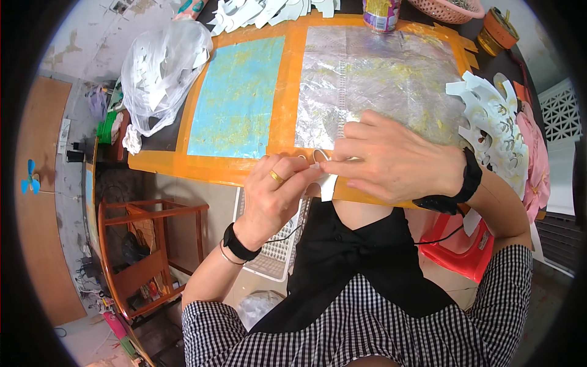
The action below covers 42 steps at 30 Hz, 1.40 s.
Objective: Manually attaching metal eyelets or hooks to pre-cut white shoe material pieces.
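Both my hands meet at the table's near edge around a small white cut-out piece (pixel 328 188), thin and flat, with a curved loop at its upper end. My left hand (pixel 278 183) pinches it from the left between thumb and fingers. From the right, the fingertips of my right hand (pixel 388 156) close on the same spot, the back of the hand turned up. Fingers hide the exact grip points. Beneath lies a board edged in orange tape (pixel 183 165), carrying a blue sheet (pixel 235 98) and a crinkled silvery sheet (pixel 379 79), both smeared yellow.
White cut-outs pile up by my right forearm (pixel 489 122) and at the far edge (pixel 269 12). A clear plastic bag (pixel 162 79) sits left. A can (pixel 381 15), pink basket (pixel 449 8) and orange container (pixel 498 29) stand behind. Below are a wooden chair (pixel 131 244), white crate (pixel 272 264) and red stool (pixel 452 244).
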Available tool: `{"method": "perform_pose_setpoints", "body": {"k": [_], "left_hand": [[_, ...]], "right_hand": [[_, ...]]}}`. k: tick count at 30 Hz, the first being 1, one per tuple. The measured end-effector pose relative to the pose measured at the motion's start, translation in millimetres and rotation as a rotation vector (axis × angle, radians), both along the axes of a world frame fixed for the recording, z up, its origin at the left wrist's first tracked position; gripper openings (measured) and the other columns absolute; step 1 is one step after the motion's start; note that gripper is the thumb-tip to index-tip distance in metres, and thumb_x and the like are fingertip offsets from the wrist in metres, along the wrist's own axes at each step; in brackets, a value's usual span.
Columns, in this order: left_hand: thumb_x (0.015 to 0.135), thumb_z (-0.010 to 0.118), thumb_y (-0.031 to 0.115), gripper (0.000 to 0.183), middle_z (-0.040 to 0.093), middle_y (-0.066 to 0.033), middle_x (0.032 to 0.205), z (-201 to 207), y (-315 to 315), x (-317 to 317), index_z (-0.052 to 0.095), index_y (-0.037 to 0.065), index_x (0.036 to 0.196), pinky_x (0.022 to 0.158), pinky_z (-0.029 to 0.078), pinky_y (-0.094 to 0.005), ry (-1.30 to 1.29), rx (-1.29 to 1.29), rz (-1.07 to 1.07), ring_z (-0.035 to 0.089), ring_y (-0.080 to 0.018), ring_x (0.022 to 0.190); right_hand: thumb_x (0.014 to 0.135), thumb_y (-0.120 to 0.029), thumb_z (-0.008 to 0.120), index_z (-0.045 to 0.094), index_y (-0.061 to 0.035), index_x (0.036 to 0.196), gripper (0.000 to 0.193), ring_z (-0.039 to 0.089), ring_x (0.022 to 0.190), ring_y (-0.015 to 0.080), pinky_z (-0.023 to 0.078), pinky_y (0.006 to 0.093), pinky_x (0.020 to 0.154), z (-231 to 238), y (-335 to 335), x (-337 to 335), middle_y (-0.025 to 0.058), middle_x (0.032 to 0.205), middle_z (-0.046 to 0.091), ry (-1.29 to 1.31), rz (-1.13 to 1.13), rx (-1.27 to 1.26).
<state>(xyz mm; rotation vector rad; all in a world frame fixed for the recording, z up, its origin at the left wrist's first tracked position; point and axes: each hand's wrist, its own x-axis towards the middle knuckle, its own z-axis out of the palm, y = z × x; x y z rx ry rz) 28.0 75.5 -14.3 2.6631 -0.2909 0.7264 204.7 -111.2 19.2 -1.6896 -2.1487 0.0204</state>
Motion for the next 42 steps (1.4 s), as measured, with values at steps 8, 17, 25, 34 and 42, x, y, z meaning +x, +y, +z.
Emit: {"method": "perform_pose_setpoints", "body": {"k": [8,17,25,34,42], "left_hand": [[0.077,0.073,0.001,0.018,0.062,-0.0113,0.098,14,-16,-3,0.066,0.003,0.094,0.073,0.052,-0.0380,0.179,-0.472,0.155,0.063,-0.0292,0.086],[0.086,0.072,0.006,0.012,0.053,-0.0142,0.119,26,-34,6,0.063,-0.001,0.086,0.075,0.053,-0.0326,0.342,-0.449,0.392,0.061,-0.0232,0.091],[0.081,0.072,0.006,0.014,0.054,-0.0169,0.116,15,-39,7,0.059,-0.001,0.081,0.078,0.050,-0.0394,0.294,-0.533,0.416,0.061,-0.0324,0.091],[0.073,0.070,0.003,0.014,0.053,-0.0155,0.112,1,-52,7,0.058,0.000,0.078,0.079,0.045,-0.0418,0.148,-0.447,0.504,0.055,-0.0333,0.090],[0.071,0.071,0.003,0.017,0.052,-0.0177,0.111,-1,-55,9,0.056,-0.001,0.078,0.079,0.045,-0.0423,0.127,-0.399,0.541,0.054,-0.0334,0.091]], "right_hand": [[0.083,-0.026,0.071,0.068,-0.0075,0.108,0.031,0.054,0.094,0.0148,0.040,0.0313,0.080,0,1,0,-0.0015,0.096,0.058,-0.042,0.016,-0.006],[0.079,-0.019,0.070,0.067,-0.0051,0.100,0.025,0.052,0.090,0.0166,0.040,0.0315,0.078,-3,1,-4,-0.0005,0.093,0.056,-0.089,-0.003,0.029],[0.079,-0.015,0.067,0.066,-0.0036,0.099,0.023,0.052,0.089,0.0176,0.040,0.0319,0.078,0,1,-5,0.0013,0.092,0.056,-0.084,0.003,0.053],[0.081,-0.015,0.061,0.063,-0.0046,0.098,0.019,0.054,0.088,0.0179,0.040,0.0321,0.079,-5,10,-12,0.0027,0.089,0.055,-0.097,-0.081,0.092],[0.080,-0.015,0.060,0.063,-0.0042,0.089,0.014,0.052,0.087,0.0177,0.040,0.0310,0.080,-2,9,-19,0.0024,0.086,0.053,-0.165,-0.125,0.063]]}}
